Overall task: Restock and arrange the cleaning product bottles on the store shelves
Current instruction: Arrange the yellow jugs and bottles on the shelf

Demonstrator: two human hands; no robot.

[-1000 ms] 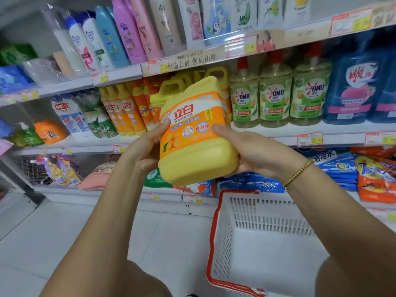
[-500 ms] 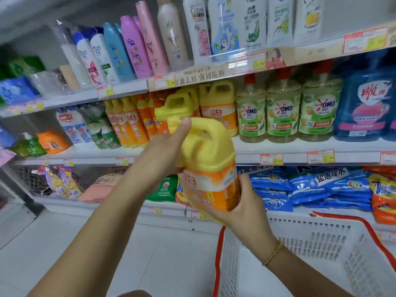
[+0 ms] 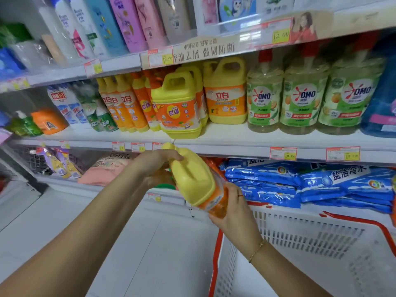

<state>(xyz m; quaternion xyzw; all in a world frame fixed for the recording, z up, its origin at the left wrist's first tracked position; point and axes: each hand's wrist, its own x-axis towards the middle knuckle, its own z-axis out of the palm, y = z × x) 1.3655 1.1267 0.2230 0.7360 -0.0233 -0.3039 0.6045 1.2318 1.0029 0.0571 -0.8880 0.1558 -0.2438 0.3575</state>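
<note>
Aisle restock: a person holds a yellow jug (image 3: 192,179) in both hands, below the front edge of the middle shelf (image 3: 235,147). The jug is tilted, with its cap at 11 o'clock just by the price rail and its base at 5 o'clock. The left grip (image 3: 156,168) curls round the neck end by the handle. The right grip (image 3: 233,209) cups the base, fingers wrapped on the orange label. A bracelet (image 3: 256,250) sits on the right wrist.

At 12 o'clock from the jug, a front jug (image 3: 177,108) stands close to the shelf's lip. At its 2 o'clock a second jug (image 3: 225,93) stands farther back and leaves a bare strip of shelf in front of it. The OMO bottles (image 3: 264,97) bound that strip at 3 o'clock. Orange bottles (image 3: 128,103) crowd the row at 9 o'clock. The upper rail (image 3: 203,50) hangs low over the jug handles, with little room above them.

At 3 o'clock from the jug, blue bags (image 3: 310,183) fill the lower shelf. At 5 o'clock a white basket (image 3: 300,239) with a red rim stands just beside the right wrist. Pale floor (image 3: 96,232) lies open at 7 o'clock.
</note>
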